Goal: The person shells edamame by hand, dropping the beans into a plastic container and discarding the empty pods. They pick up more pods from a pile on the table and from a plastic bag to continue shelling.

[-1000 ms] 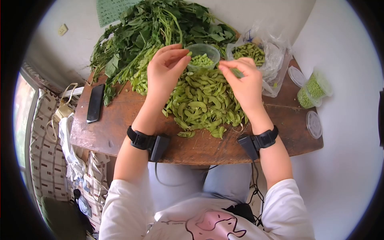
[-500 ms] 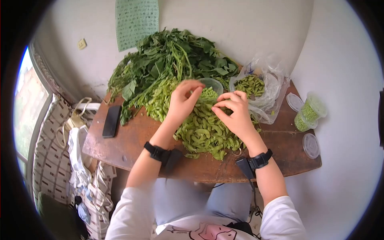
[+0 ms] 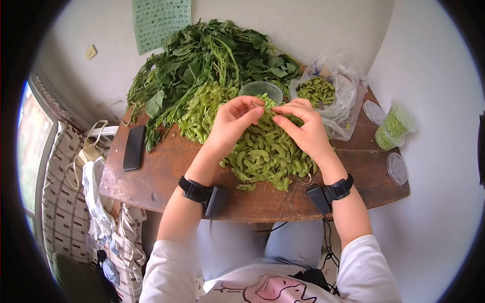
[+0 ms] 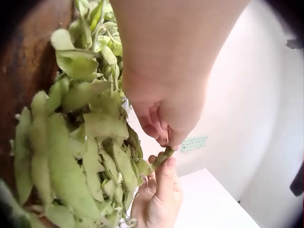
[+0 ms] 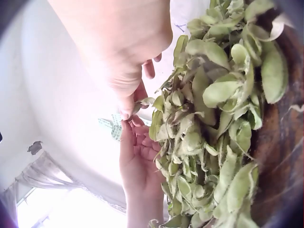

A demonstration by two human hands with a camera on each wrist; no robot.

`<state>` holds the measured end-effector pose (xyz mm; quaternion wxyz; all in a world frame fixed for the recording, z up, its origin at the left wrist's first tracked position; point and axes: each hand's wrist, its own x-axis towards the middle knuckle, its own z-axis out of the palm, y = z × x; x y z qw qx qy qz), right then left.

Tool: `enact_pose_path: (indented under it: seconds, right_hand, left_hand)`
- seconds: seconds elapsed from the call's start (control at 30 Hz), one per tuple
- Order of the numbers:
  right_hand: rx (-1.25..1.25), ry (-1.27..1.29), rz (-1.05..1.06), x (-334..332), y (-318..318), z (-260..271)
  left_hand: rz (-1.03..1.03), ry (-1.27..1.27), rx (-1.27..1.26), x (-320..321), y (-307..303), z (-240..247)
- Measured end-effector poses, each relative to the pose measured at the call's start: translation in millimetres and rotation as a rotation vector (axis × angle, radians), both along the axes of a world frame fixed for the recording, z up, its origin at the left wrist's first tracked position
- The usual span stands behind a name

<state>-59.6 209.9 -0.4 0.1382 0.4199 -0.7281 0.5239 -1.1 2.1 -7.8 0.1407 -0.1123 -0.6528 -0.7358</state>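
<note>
Fingertips nearly meeting, my left hand (image 3: 230,123) and right hand (image 3: 304,127) are raised over the near pile of green bean pods (image 3: 265,159). Between them is a single soybean pod (image 4: 162,158); in the left wrist view the thumb and fingers of each hand pinch one end of it. The right wrist view shows the same pod (image 5: 137,108) partly covered by the fingers. Just behind the hands stands a clear plastic bowl (image 3: 275,92) with shelled green beans (image 3: 266,99), its near side hidden by the fingers.
Leafy bean stalks (image 3: 202,58) are heaped at the back left. A plastic bag (image 3: 343,108) of pods lies right of the bowl. Tubs of shelled beans (image 3: 394,123) and lids (image 3: 397,168) are at the right edge, a phone (image 3: 134,148) at the left.
The hands were apart near the bowl a second ago, the left at its rim. Both have come back toward the body and together, now pinching one pod. The head view has tilted.
</note>
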Motion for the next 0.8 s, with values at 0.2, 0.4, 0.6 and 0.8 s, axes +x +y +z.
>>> enact_pose_path:
  seconds: [0.2, 0.4, 0.6, 0.8]
  right_hand:
    - [-0.003, -0.055, -0.068, 3.1, 0.2, 2.1]
    - [0.009, 0.052, -0.044, 0.8, 1.5, 0.7]
    - [0.023, 0.059, -0.047, 0.5, 2.0, 0.1]
    - [0.02, 0.019, -0.029, 0.3, 0.1, -3.3]
  left_hand:
    - [-0.021, 0.049, 0.066, 5.1, 9.3, 6.9]
    - [0.088, 0.099, -0.095, 6.7, 14.3, 5.9]
    - [0.122, 0.111, -0.127, 10.0, 19.6, 2.5]
    - [0.161, 0.154, -0.216, 9.6, 18.0, 0.8]
